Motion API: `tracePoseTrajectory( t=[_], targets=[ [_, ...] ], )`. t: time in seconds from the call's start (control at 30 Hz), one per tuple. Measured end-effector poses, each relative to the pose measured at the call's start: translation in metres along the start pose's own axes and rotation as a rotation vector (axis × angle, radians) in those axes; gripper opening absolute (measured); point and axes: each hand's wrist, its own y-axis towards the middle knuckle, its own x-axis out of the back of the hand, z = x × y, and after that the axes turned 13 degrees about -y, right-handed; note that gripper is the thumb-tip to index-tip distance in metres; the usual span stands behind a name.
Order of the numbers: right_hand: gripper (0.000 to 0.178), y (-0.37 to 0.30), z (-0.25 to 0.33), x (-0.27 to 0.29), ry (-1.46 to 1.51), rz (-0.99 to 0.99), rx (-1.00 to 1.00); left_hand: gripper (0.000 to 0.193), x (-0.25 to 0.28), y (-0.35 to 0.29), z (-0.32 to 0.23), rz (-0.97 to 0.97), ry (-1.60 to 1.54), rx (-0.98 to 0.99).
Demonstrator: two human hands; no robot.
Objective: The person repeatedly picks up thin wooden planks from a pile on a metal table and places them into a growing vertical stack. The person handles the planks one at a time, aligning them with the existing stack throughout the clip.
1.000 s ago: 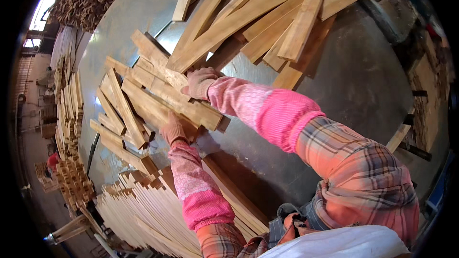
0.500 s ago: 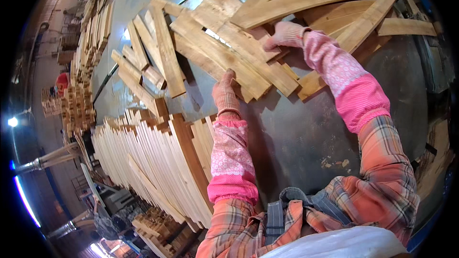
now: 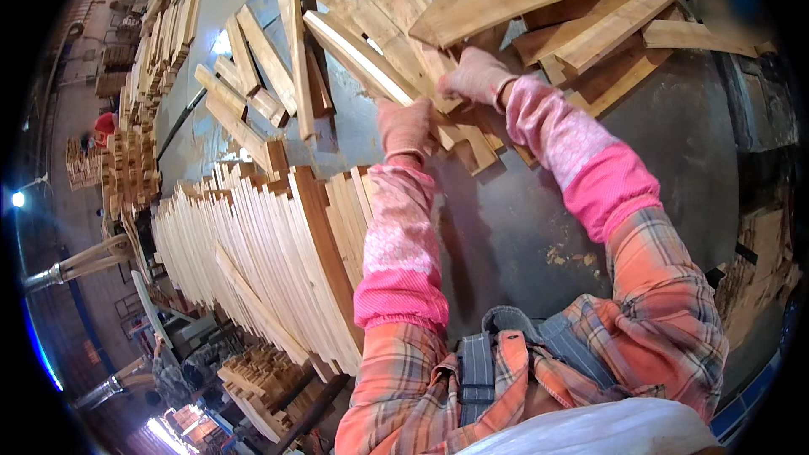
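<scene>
My left hand (image 3: 404, 128), in a knit glove, is closed around the near end of a long wooden board (image 3: 358, 55), which is tipped up onto its edge. Just to its right, my gloved right hand (image 3: 478, 77) grips the edge of another wooden board (image 3: 404, 44) in the overlapping pile; its fingertips are partly hidden. Short board ends (image 3: 479, 152) stick out below both hands. Over the right hand rests a broad curved board (image 3: 522, 4). Pink sleeve covers reach over both forearms.
The boards lie on a grey metal table (image 3: 506, 227). Several loose slats (image 3: 268, 59) spread at the left. A tight row of pale strips (image 3: 253, 236) stands along the table's left side. More boards (image 3: 619, 29) are heaped at the far right. A person (image 3: 181, 375) is at the lower left.
My left hand has tipped its board from flat onto its edge. My right hand has moved left and nearer to the left hand, away from the right-hand heap.
</scene>
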Motion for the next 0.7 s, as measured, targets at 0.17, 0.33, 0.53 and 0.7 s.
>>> tracePoseTrajectory(
  t=[0.17, 0.33, 0.53, 0.7],
  targets=[
    [0.035, -0.038, -0.034, 0.042, 0.922, 0.239, 0.223, 0.052, 0.027, 0.021, 0.063, -0.223, -0.018, 0.338],
    [0.059, -0.142, -0.125, 0.037, 1.097, 0.355, 0.34, 0.025, 0.052, -0.036, 0.09, 0.035, -0.587, 0.133],
    [0.083, -0.24, -0.118, -0.04, 0.477, 0.072, 0.197, 0.051, 0.068, -0.208, 0.092, 0.208, -0.98, 0.188],
    [0.093, -0.314, -0.133, -0.12, 0.012, 0.046, -0.057, 0.058, 0.051, -0.304, 0.173, -0.013, -0.642, 0.279]
  ],
)
